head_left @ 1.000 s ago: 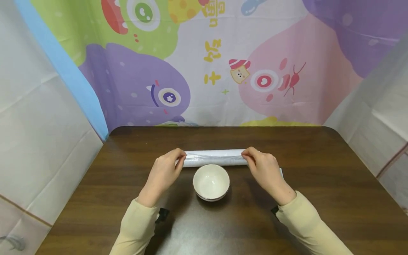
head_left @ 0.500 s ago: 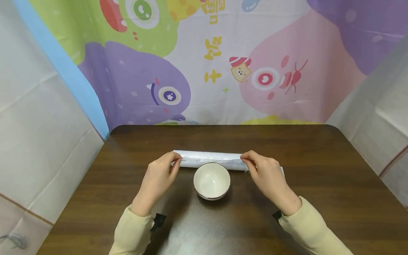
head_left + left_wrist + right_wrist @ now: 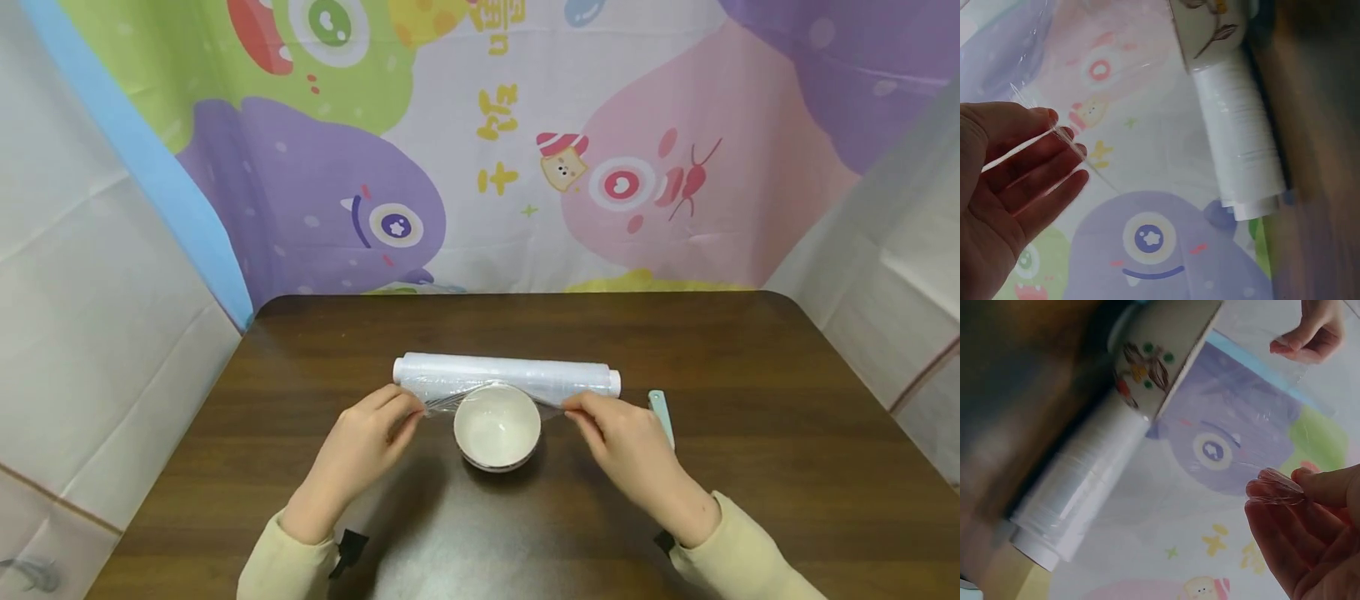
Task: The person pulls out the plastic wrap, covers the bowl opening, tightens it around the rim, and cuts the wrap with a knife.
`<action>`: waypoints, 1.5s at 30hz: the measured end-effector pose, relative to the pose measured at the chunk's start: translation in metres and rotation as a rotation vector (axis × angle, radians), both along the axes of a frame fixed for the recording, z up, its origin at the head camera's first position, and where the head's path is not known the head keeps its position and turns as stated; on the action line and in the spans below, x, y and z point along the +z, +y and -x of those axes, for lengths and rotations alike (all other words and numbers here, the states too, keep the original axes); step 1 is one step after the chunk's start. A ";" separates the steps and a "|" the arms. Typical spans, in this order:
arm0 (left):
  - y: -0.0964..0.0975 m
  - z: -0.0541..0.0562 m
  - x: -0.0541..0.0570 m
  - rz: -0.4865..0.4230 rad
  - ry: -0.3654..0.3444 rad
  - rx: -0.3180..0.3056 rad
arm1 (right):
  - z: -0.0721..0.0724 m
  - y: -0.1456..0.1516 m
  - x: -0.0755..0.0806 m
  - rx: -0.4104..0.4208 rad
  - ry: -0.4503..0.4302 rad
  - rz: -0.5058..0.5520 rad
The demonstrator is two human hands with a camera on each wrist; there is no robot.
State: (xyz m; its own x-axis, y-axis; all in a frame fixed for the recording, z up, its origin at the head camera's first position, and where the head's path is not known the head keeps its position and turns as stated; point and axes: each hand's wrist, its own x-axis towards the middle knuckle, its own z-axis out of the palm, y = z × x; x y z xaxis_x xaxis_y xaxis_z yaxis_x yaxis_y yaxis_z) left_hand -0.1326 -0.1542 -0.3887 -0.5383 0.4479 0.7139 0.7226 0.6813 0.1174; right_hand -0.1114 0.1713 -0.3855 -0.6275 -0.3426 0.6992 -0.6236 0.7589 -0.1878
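A sheet of clear plastic wrap (image 3: 442, 403) is drawn from a white roll (image 3: 510, 372) toward the near side, its front edge over the back of a white bowl (image 3: 497, 429). My left hand (image 3: 367, 442) pinches one corner of the film between thumb and fingertips, left of the bowl. On the other side my right hand (image 3: 626, 442) pinches the opposite corner. In the right wrist view the gathered film (image 3: 1279, 490) shows between thumb and fingers. Flowers decorate the bowl's outside (image 3: 1160, 359), and it stands upright in front of the roll.
A pale green utility-knife-like tool (image 3: 660, 415) lies on the brown wooden table (image 3: 765, 400), partly behind my right hand. A cartoon-print curtain (image 3: 495, 233) hangs along the table's far edge, with pale cloth at both sides.
Both hands have come nearer, drawing the film's edge from the roll to the bowl. The left hand has also shifted left. The roll's ends and more of the pale green tool are now uncovered.
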 end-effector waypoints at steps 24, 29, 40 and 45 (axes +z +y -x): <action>-0.046 0.026 -0.136 0.179 -0.095 -0.053 | 0.006 0.035 -0.140 0.096 -0.056 -0.070; -0.042 0.025 -0.142 0.225 -0.106 -0.032 | 0.007 0.040 -0.153 0.081 -0.103 -0.150; -0.022 0.029 -0.141 0.272 -0.194 0.039 | 0.012 0.035 -0.147 0.026 -0.180 -0.250; -0.012 0.031 -0.143 0.259 -0.273 0.095 | 0.020 0.037 -0.147 0.009 -0.196 -0.302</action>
